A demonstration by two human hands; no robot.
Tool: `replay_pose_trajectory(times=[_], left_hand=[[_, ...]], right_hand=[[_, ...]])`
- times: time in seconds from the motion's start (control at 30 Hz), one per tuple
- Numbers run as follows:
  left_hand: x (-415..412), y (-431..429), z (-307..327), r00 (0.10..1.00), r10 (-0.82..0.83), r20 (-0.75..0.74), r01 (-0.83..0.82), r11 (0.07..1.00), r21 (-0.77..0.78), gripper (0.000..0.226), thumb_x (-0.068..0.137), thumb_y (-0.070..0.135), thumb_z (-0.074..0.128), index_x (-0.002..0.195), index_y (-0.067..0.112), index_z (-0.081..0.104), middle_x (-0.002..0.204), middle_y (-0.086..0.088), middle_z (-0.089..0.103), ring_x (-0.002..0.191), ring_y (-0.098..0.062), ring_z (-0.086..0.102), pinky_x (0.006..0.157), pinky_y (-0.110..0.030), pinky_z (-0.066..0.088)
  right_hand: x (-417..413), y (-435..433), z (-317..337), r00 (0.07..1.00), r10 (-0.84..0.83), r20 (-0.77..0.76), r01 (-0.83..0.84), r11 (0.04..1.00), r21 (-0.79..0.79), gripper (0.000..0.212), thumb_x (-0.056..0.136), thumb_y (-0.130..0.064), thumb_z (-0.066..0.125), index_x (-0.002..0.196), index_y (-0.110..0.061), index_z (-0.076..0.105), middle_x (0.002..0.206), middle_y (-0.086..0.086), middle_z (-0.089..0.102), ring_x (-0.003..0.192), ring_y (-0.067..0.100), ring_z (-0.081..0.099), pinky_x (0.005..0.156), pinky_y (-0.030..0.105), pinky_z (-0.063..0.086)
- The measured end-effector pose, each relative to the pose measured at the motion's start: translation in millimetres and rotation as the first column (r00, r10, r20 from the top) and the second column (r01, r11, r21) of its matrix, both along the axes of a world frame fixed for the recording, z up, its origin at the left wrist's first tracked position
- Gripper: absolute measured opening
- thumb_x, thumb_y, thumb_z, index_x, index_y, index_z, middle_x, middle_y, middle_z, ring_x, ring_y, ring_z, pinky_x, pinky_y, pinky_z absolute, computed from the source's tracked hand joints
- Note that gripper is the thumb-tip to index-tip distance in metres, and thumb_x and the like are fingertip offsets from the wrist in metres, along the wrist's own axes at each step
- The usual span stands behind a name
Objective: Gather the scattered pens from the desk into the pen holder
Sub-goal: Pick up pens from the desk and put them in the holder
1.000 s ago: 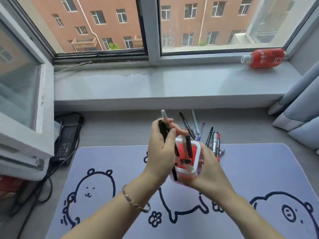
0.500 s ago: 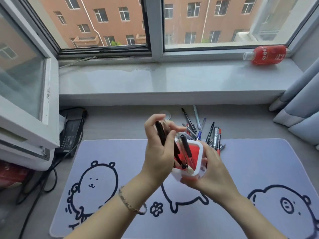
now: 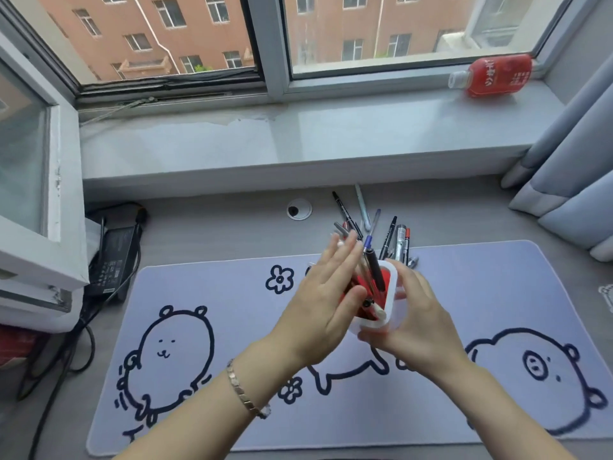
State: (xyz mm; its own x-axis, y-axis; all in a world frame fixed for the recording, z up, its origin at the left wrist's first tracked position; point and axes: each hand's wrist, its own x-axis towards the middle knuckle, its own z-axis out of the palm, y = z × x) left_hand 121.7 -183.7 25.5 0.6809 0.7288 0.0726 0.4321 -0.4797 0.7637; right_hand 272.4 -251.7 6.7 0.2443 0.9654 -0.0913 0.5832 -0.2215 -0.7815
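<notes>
Our right hand [image 3: 411, 327] grips the pen holder [image 3: 391, 293]; our left hand [image 3: 321, 307] is spread flat, holding nothing, against its pens [image 3: 374, 273].

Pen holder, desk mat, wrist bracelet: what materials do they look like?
Pen holder: looks like moulded plastic, smooth white rim and wall, glossy red inside.
Desk mat: probably fabric-topped, matte lilac with printed dark outlines and a stitched-looking edge.
Bracelet on the left wrist: apparently metal, flat shiny links in a pale gold tone; plated or solid cannot be told.
</notes>
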Motion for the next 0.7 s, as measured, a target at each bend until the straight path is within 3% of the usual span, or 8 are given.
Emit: replay_pose_trajectory(times=[0.1,0.17,0.2,0.27,0.33,0.43,0.57,0.7], left_hand=[[3,1,3,0.994,-0.038,0.102,0.056,0.984,-0.172,0.047,0.091,0.051,0.018,0.137,0.039,0.017,0.148,0.025,0.013,0.139,0.009,0.003,0.112,-0.01,0.005],[4,11,-10,0.969,0.186,0.161,-0.142,0.957,-0.254,0.036,0.096,0.038,0.029,0.131,0.045,0.027,0.145,0.024,0.025,0.135,0.01,0.019,0.112,-0.014,0.017],[4,19,-23,0.946,0.311,0.09,-0.278,0.923,-0.266,0.038,0.096,0.031,0.036,0.132,0.041,0.031,0.145,0.019,0.03,0.134,0.005,0.025,0.112,-0.019,0.021],[3,38,-52,0.854,0.473,-0.215,-0.514,0.832,-0.212,0.05,0.092,0.028,0.048,0.138,0.021,0.03,0.148,-0.001,0.032,0.135,-0.016,0.03,0.111,-0.032,0.027],[5,53,-74,0.741,0.493,-0.457,-0.609,0.779,-0.147,0.067,0.087,0.038,0.055,0.139,0.01,0.025,0.145,-0.013,0.031,0.132,-0.029,0.03,0.107,-0.04,0.029],[16,65,-91,0.699,0.387,-0.601,-0.513,0.857,-0.045,0.071,0.081,0.048,0.058,0.135,0.009,0.031,0.136,-0.014,0.04,0.124,-0.033,0.035,0.101,-0.041,0.034],[31,72,-98,0.772,0.305,-0.557,-0.373,0.928,-0.011,0.037,0.085,0.036,0.058,0.109,0.008,0.051,0.115,-0.012,0.047,0.107,-0.03,0.044,0.087,-0.039,0.045],[34,73,-102,0.752,0.192,-0.63,-0.107,0.979,0.171,0.025,0.09,0.03,0.049,0.1,0.007,0.052,0.103,-0.014,0.051,0.097,-0.031,0.047,0.074,-0.036,0.039]], right_hand=[[15,-6,-6,0.997,-0.044,-0.07,0.043,0.999,-0.021,0.086,0.046,-0.034,0.086,0.116,-0.048,0.039,0.11,-0.025,0.048,0.101,0.004,0.053,0.081,0.031,0.049],[26,-9,-6,0.987,-0.1,-0.129,0.098,0.995,-0.022,0.086,0.042,-0.046,0.084,0.118,-0.042,0.043,0.114,-0.015,0.053,0.103,0.005,0.054,0.085,0.037,0.051],[32,-9,-5,0.982,-0.125,-0.14,0.123,0.992,-0.024,0.088,0.042,-0.05,0.083,0.119,-0.041,0.043,0.114,-0.013,0.052,0.103,0.006,0.055,0.085,0.037,0.051],[43,-8,-4,0.977,-0.168,-0.134,0.166,0.986,-0.021,0.088,0.041,-0.047,0.084,0.119,-0.041,0.044,0.114,-0.012,0.051,0.101,0.006,0.054,0.085,0.038,0.051],[52,-7,-4,0.972,-0.193,-0.135,0.192,0.981,-0.02,0.09,0.037,-0.053,0.08,0.119,-0.043,0.044,0.116,-0.012,0.05,0.1,0.001,0.053,0.084,0.034,0.049],[59,-4,-4,0.965,-0.208,-0.158,0.206,0.978,-0.029,0.092,0.034,-0.061,0.074,0.118,-0.046,0.043,0.117,-0.014,0.05,0.102,0.0,0.052,0.081,0.029,0.046],[63,-1,-6,0.964,-0.208,-0.164,0.202,0.978,-0.049,0.092,0.033,-0.063,0.073,0.118,-0.045,0.043,0.115,-0.015,0.049,0.102,-0.002,0.051,0.079,0.025,0.045],[64,2,-9,0.967,-0.204,-0.156,0.197,0.979,-0.058,0.092,0.033,-0.061,0.074,0.119,-0.042,0.044,0.116,-0.012,0.051,0.104,0.0,0.053,0.079,0.025,0.044]])
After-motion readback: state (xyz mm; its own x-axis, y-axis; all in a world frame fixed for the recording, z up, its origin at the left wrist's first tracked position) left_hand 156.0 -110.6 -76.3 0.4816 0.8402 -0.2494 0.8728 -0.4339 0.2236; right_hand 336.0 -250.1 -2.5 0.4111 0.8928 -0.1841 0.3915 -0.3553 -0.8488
